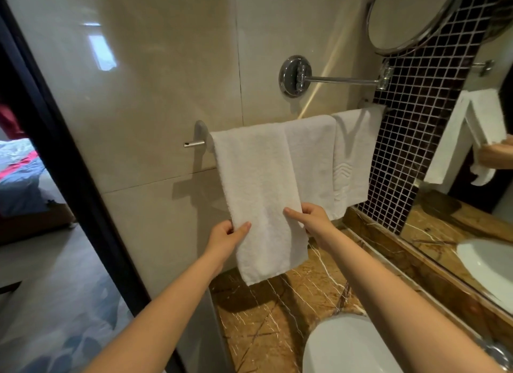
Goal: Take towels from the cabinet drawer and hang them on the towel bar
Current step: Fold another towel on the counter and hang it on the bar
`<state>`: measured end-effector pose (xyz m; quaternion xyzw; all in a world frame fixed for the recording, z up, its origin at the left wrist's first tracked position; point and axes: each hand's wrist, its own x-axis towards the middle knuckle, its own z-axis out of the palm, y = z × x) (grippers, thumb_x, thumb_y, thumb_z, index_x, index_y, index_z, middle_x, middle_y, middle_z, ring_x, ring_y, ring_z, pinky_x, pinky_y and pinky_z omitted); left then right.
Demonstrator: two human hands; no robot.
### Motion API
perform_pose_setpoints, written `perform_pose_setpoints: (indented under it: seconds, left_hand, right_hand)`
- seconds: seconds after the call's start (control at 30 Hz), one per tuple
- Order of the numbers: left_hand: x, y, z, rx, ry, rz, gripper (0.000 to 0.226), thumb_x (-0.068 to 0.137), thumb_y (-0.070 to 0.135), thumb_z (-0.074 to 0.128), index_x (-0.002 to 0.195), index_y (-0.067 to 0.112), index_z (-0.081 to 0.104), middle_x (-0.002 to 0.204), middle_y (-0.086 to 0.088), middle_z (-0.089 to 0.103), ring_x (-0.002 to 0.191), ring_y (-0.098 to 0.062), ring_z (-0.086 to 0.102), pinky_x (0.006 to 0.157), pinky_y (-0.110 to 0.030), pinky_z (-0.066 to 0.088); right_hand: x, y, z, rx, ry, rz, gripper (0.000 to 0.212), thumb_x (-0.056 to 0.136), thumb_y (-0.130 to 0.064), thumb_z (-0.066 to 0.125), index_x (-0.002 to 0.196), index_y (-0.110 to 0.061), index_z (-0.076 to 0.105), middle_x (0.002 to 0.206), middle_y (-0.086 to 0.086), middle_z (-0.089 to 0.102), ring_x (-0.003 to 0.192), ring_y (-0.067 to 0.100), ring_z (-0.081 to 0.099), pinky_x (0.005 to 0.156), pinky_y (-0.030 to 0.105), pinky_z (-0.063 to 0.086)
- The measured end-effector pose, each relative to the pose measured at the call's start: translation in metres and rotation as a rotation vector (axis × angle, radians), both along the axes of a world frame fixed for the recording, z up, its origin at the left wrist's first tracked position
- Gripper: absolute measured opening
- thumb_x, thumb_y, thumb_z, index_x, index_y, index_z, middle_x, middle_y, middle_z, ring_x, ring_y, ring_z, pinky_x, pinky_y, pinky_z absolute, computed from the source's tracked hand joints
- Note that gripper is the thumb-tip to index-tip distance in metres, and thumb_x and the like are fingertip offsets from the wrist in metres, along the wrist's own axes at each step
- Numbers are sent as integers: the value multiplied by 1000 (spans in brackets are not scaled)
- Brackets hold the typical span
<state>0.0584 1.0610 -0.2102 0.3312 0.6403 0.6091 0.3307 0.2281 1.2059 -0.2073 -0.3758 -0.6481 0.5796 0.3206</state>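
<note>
three white towels hang side by side on the towel bar point(194, 143), whose bare end sticks out at the left. the left hand point(226, 235) pinches the left edge of the leftmost towel point(258, 178) low down, thumb on the front, fingers behind. the right hand point(311, 220) pinches its right edge a little higher, the same way. this towel overlaps the middle towel point(311, 156); further right hangs the patterned towel point(351, 156), beside dark mosaic tiles point(416, 123). below lies the brown marble table point(277, 303) with a white basin point(347, 345).
</note>
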Motion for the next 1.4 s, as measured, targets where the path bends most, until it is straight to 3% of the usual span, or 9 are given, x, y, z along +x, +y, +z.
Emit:
perform_pose_setpoints:
  seconds: [0.1,0.3,0.53,0.77,1.0,1.4]
  left_hand:
    - [5,-4,-3,-23,-8,-2,14,85,26,68,90,14,65,89,3,70,76,-6,67,51,-11,48]
    - [12,-12,-22,-57,-38,5,14,86,25,67,90,12,66,90,1,71,79,-8,67,51,-11,48]
    - [10,-15,-33,-66,-27,31,11,85,23,69,87,13,67,88,2,71,79,-8,67,53,-12,49]
    - [9,-16,-43,-41,5,21,10,85,20,69,95,20,66,94,8,70,86,-7,66,56,-11,51]
    - [12,-16,-56,-79,-3,19,4,84,22,71,86,21,67,82,11,72,70,1,68,53,-11,49]
    - [15,-22,-72,-89,-14,60,8,83,24,71,89,20,69,84,7,74,78,-9,70,57,-17,51]
  right_hand:
    - [4,-2,-7,0,-20,15,21,80,-36,75,87,-16,72,93,-1,69,90,21,62,78,35,48]
    - [12,-6,-17,-30,-4,25,15,79,-33,76,82,-19,73,91,-2,71,91,22,64,78,36,49]
    - [15,-7,-24,-16,-21,59,27,80,-32,75,91,-8,72,86,-6,71,76,9,65,57,19,49]
    - [21,-8,-41,-63,-9,91,14,81,-27,75,86,-15,74,88,-3,74,80,11,68,62,21,52]
    - [24,-11,-50,-89,1,79,11,80,-26,76,82,-15,75,86,-3,76,78,10,71,60,20,53]
    - [31,-16,-61,-69,-15,90,22,76,-22,79,93,-10,73,92,0,75,84,14,71,62,18,53]
